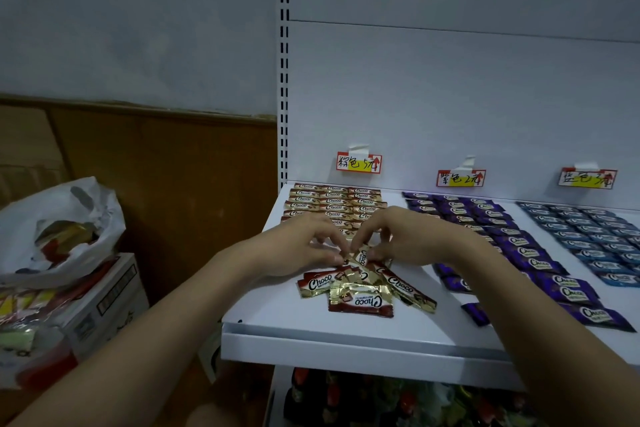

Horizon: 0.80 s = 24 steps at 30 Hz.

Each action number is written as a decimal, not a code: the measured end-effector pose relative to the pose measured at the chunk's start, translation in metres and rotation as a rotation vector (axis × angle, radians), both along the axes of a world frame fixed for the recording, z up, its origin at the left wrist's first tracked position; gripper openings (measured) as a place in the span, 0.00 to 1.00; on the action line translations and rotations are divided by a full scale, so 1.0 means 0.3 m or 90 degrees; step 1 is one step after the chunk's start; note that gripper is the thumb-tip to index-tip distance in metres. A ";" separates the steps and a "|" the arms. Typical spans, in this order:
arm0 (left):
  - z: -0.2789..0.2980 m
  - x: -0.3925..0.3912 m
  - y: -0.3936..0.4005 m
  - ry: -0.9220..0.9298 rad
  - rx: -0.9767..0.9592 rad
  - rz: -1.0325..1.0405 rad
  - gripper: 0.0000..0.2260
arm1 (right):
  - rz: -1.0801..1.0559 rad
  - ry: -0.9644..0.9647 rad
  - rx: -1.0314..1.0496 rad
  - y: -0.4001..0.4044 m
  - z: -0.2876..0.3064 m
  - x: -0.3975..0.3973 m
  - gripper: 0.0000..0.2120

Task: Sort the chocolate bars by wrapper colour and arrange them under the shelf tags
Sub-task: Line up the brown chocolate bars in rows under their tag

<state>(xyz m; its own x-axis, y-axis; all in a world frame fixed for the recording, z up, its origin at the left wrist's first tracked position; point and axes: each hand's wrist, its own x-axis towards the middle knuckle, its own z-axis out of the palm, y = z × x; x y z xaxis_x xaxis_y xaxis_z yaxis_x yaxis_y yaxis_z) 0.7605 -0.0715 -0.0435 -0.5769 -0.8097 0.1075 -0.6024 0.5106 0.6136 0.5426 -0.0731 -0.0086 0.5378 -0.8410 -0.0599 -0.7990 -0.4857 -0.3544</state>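
On the white shelf (277, 319) brown-and-gold Choco bars lie in neat rows (332, 201) under the left tag (359, 162). A loose heap of brown bars (360, 291) lies nearer the front. My left hand (304, 246) and my right hand (405, 239) meet above the heap, and both pinch one brown bar (362, 257) that stands tilted between the fingertips. Purple bars (519, 246) fill rows under the middle tag (460, 178). Blue bars (588, 239) lie under the right tag (587, 178).
A white plastic bag (59, 229) with wrapped items sits on a cardboard box (104, 298) at the left. Below the shelf, a lower level holds dark packaged goods (381, 399). A slotted upright (284, 62) marks the shelf's left edge.
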 end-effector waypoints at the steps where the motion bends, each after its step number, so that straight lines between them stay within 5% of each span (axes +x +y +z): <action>1: -0.002 0.002 -0.001 0.010 -0.004 0.009 0.05 | 0.005 -0.008 0.005 -0.001 0.001 -0.001 0.08; 10: 0.037 0.054 -0.028 0.261 0.069 0.120 0.05 | -0.087 -0.211 0.001 -0.022 0.043 -0.030 0.05; 24: 0.077 0.075 -0.021 0.210 0.174 0.096 0.09 | -0.216 -0.296 0.116 -0.032 0.056 -0.053 0.06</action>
<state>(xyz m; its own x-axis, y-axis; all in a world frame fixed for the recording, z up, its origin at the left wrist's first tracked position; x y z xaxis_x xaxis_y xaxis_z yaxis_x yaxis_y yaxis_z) 0.7830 -0.0779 -0.0205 -0.4208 -0.9064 0.0358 -0.4074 0.2241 0.8853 0.5268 -0.0827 0.0083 0.2455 -0.9685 -0.0420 -0.6402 -0.1294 -0.7573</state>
